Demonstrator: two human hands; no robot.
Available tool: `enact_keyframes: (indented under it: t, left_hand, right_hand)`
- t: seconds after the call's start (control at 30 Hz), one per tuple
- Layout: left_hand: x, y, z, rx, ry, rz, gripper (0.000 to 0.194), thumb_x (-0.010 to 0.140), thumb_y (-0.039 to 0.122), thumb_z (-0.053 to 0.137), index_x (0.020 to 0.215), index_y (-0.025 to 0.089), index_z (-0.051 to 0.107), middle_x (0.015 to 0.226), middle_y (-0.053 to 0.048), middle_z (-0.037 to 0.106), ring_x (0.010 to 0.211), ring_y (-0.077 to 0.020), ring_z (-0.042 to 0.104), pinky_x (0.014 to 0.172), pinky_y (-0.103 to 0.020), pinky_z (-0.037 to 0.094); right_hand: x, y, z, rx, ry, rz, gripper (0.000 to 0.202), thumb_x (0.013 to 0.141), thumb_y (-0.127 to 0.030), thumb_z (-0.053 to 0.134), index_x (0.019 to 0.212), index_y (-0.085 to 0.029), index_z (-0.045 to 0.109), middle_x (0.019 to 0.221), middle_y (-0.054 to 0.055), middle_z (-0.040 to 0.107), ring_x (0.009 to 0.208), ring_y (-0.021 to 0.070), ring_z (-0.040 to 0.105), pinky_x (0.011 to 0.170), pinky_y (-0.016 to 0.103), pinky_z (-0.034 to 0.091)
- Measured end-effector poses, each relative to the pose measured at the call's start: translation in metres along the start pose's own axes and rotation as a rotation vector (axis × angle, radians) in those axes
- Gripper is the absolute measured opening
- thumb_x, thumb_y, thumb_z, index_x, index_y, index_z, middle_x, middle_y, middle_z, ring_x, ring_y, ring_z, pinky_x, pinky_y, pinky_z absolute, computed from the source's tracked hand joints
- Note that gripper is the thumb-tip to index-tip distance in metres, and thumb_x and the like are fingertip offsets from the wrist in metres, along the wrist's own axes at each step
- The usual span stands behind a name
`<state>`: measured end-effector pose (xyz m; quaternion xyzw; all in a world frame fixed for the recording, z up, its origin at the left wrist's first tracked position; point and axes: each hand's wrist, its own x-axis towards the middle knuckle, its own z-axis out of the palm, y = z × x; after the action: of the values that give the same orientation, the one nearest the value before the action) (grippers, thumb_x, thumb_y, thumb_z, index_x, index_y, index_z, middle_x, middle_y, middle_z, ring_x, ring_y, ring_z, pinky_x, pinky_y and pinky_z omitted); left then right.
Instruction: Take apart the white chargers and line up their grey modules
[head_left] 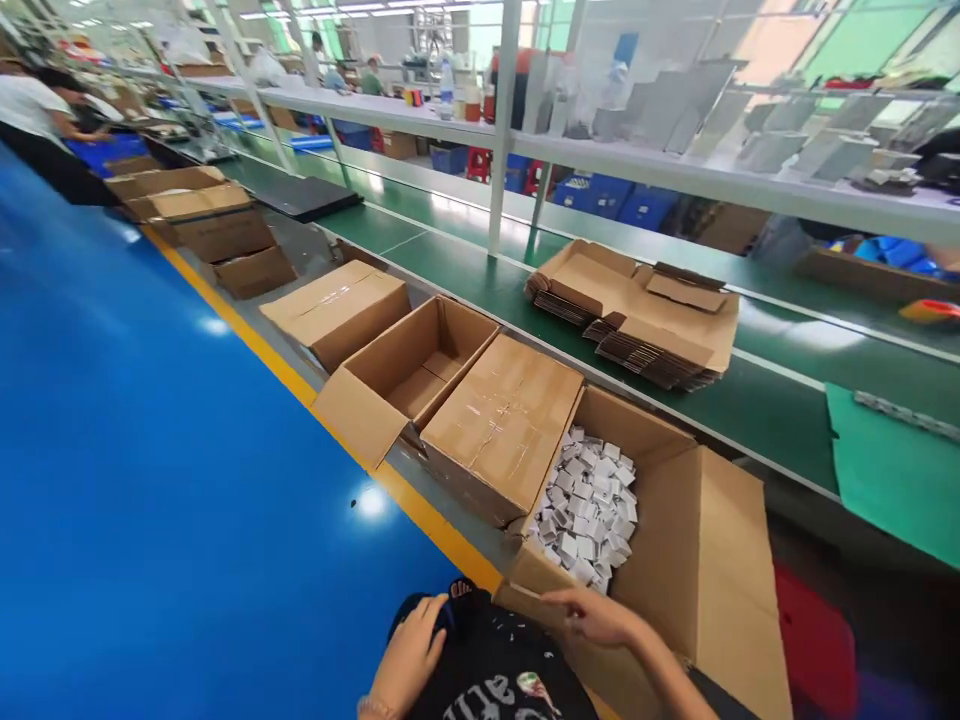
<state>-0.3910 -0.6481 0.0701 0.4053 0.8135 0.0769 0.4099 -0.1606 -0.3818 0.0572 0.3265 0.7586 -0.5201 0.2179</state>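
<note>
Head view: right hand [592, 615] pinches front flap of open carton [705, 560] w/ small white boxes [589, 505]. Left hand [409, 655] rests loosely curled on dark cloth [487, 660], holding nothing.

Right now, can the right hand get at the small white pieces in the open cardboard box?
Probably yes. The right hand sits at the near edge of the open cardboard box; the small white pieces lie uncovered just beyond, flaps folded out.

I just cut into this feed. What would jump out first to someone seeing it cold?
The glossy blue floor fills the left half, edged by a yellow line along a row of cardboard boxes. Nearest, an open carton holds a heap of small white pieces; the right hand rests at its near flap, the left hand on a dark garment. A stack of flattened boxes lies on the green bench.
</note>
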Motion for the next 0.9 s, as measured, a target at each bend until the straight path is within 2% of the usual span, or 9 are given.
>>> enact_keyframes:
  t: [0.07, 0.1, 0.2, 0.37, 0.47, 0.53, 0.6, 0.67, 0.9]
  left_hand:
    - [0.034, -0.018, -0.037, 0.052, -0.002, 0.049, 0.052, 0.089, 0.03, 0.03, 0.139, 0.019, 0.038, 0.143, -0.007, 0.043, 0.131, -0.0176, 0.04, 0.109, -0.03, 0.033]
    - [0.055, -0.024, -0.055, 0.083, -0.006, 0.082, 0.052, 0.089, 0.029, 0.03, 0.139, 0.018, 0.038, 0.143, -0.007, 0.043, 0.131, -0.018, 0.041, 0.109, -0.031, 0.034]
    - [0.137, -0.029, -0.11, 0.188, -0.017, 0.236, 0.05, 0.087, 0.027, 0.035, 0.136, 0.02, 0.042, 0.141, -0.006, 0.045, 0.13, -0.0184, 0.04, 0.109, -0.033, 0.033]
    - [0.313, 0.014, -0.199, 0.349, 0.044, 0.515, 0.051, 0.087, 0.022, 0.04, 0.138, 0.021, 0.039, 0.144, -0.005, 0.042, 0.135, -0.0201, 0.032, 0.111, -0.038, 0.03]
    - [0.411, 0.049, -0.236, 0.41, 0.135, 0.594, 0.051, 0.088, 0.021, 0.042, 0.139, 0.019, 0.038, 0.148, -0.007, 0.036, 0.139, -0.0262, 0.025, 0.112, -0.05, 0.024]
    - [0.46, 0.066, -0.247, 0.42, 0.208, 0.601, 0.05, 0.091, 0.023, 0.038, 0.141, 0.021, 0.037, 0.152, -0.007, 0.029, 0.141, -0.0299, 0.018, 0.113, -0.055, 0.018]
    - [0.492, 0.075, -0.249, 0.412, 0.268, 0.577, 0.05, 0.093, 0.026, 0.031, 0.142, 0.022, 0.034, 0.154, -0.007, 0.023, 0.142, -0.0323, 0.013, 0.111, -0.057, 0.017]
    - [0.508, 0.078, -0.246, 0.4, 0.295, 0.546, 0.05, 0.094, 0.028, 0.027, 0.144, 0.022, 0.032, 0.155, -0.007, 0.019, 0.143, -0.0327, 0.009, 0.109, -0.058, 0.021]
    - [0.512, 0.077, -0.241, 0.416, 0.268, 0.497, 0.05, 0.094, 0.029, 0.027, 0.144, 0.026, 0.028, 0.155, -0.003, 0.017, 0.144, -0.0304, 0.005, 0.105, -0.053, 0.031]
  right_hand:
    - [0.007, -0.027, -0.041, 0.108, -0.011, -0.098, 0.06, 0.08, -0.022, 0.048, 0.14, -0.03, 0.043, 0.08, 0.0, 0.069, 0.078, 0.0182, 0.063, 0.078, 0.028, 0.048]
    - [0.016, -0.041, -0.061, 0.129, 0.055, -0.123, 0.058, 0.085, -0.025, 0.043, 0.143, -0.026, 0.039, 0.079, 0.002, 0.068, 0.076, 0.0189, 0.062, 0.076, 0.029, 0.048]
    - [0.068, -0.084, -0.112, 0.105, 0.466, -0.009, 0.051, 0.09, -0.025, 0.034, 0.139, -0.016, 0.044, 0.085, 0.008, 0.066, 0.084, 0.0212, 0.061, 0.081, 0.032, 0.048]
    - [0.202, -0.148, -0.186, 0.193, 0.653, 0.218, 0.049, 0.091, -0.017, 0.03, 0.139, -0.017, 0.041, 0.088, 0.005, 0.066, 0.063, 0.0143, 0.062, 0.062, 0.026, 0.051]
    - [0.27, -0.172, -0.24, 0.151, 0.746, 0.343, 0.035, 0.093, -0.017, 0.041, 0.125, -0.015, 0.055, 0.095, 0.006, 0.066, 0.081, 0.016, 0.064, 0.075, 0.029, 0.051]
    - [0.303, -0.179, -0.273, 0.098, 0.79, 0.437, 0.026, 0.095, -0.023, 0.047, 0.117, -0.014, 0.059, 0.106, 0.008, 0.064, 0.095, 0.0189, 0.062, 0.085, 0.036, 0.049]
    - [0.326, -0.181, -0.296, 0.049, 0.782, 0.527, 0.027, 0.095, -0.031, 0.051, 0.114, -0.013, 0.059, 0.109, 0.009, 0.062, 0.101, 0.0206, 0.06, 0.089, 0.042, 0.048]
    - [0.341, -0.18, -0.309, 0.008, 0.737, 0.603, 0.029, 0.095, -0.034, 0.052, 0.114, -0.013, 0.059, 0.108, 0.009, 0.063, 0.1, 0.0209, 0.06, 0.089, 0.042, 0.048]
    - [0.353, -0.189, -0.331, -0.115, 0.587, 0.746, 0.029, 0.096, -0.029, 0.049, 0.119, -0.012, 0.057, 0.1, 0.01, 0.064, 0.096, 0.0214, 0.062, 0.084, 0.04, 0.05]
